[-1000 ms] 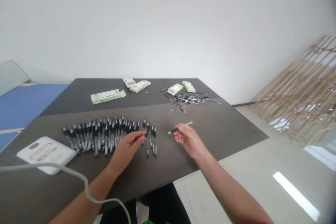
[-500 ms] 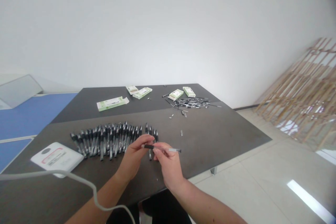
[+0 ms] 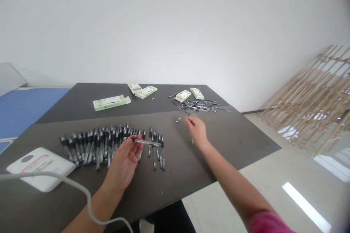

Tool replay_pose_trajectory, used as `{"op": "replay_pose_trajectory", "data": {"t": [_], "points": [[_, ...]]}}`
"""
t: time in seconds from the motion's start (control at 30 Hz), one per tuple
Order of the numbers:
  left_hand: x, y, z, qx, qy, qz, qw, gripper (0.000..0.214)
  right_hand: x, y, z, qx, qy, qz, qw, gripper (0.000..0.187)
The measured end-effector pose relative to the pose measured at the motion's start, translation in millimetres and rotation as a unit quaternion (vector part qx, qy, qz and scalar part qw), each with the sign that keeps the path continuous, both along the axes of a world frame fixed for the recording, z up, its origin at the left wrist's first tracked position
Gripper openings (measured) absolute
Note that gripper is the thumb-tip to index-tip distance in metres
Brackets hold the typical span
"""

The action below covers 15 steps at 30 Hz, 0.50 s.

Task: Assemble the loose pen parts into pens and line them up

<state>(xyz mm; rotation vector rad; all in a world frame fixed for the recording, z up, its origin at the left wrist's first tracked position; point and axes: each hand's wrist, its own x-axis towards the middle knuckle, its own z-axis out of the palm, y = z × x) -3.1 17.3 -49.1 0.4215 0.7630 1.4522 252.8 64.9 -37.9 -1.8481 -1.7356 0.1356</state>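
My left hand (image 3: 124,162) is closed on a clear pen (image 3: 147,142) with a dark grip, held crosswise above the table with its tip end toward the fingers. My right hand (image 3: 198,131) reaches forward over the table, fingers pinched together; what they hold, if anything, is hidden. Just beyond it lies a loose pile of pen parts (image 3: 201,106), dark and clear. A dense row of pens (image 3: 101,145) with black ends lies behind and left of my left hand. A smaller group of pens (image 3: 156,149) lies between my two hands.
Several green-and-white boxes (image 3: 111,102) lie toward the back of the dark table (image 3: 175,185). A white flat device (image 3: 43,169) lies at the left, with a pale cable (image 3: 79,189) crossing in front. Blue-topped tables stand left; a bamboo rack (image 3: 311,98) leans at right.
My right hand has let go of the pen and moved forward and right toward the loose parts. My left hand keeps the pen and has shifted left.
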Motion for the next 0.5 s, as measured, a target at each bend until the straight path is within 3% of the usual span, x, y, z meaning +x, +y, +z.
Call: {"op": "replay_pose_trajectory", "data": {"t": [0.1, 0.17, 0.3, 0.5], "points": [[3, -1, -1.8, -0.006, 0.019, -0.014, 1.000, 0.009, 57, 59, 13.1, -0.056, -0.067, -0.025, 0.996, 0.026], [7, -4, -3.9, -0.004, 0.034, -0.032, 0.999, 0.011, 75, 88, 14.2, -0.103, -0.106, -0.022, 0.989, 0.021], [9, -5, -7.9, -0.013, 0.062, -0.041, 0.997, 0.014, 79, 121, 5.8, -0.171, -0.160, -0.004, 0.972, 0.016], [9, -3, -10.9, -0.030, 0.074, -0.053, 0.995, 0.011, 76, 139, -5.9, -0.215, -0.171, 0.013, 0.961, 0.027]]}}
